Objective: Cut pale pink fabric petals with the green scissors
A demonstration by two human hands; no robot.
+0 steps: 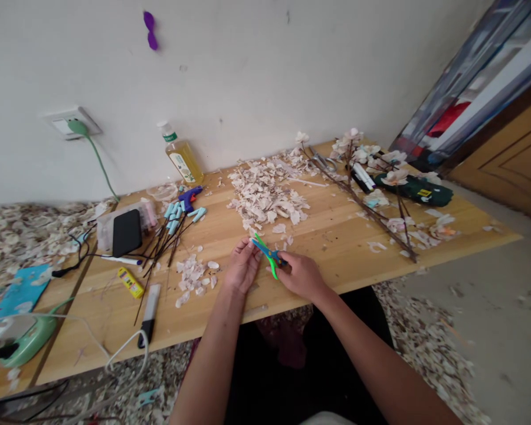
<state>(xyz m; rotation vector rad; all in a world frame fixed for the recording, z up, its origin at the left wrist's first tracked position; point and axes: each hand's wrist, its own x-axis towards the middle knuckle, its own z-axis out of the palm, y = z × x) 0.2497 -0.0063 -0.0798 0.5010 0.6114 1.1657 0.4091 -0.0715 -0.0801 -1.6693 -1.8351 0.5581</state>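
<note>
On the person's side of the large flake pile point(269, 198), the right hand point(301, 274) grips the blue-and-green scissors point(264, 249), and the left hand point(242, 265) pinches 1 small pale piece point(251, 240) close to them. Left of the pile are a blue glue gun point(189, 196) and, farther back, 1 bottle point(183, 160); right of it are flowering branches point(361, 205).

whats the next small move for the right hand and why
Probably a small, careful snip: the right hand holds the scissors, their blades reaching the left hand's fingertips, where a small pale piece seems pinched.
</note>
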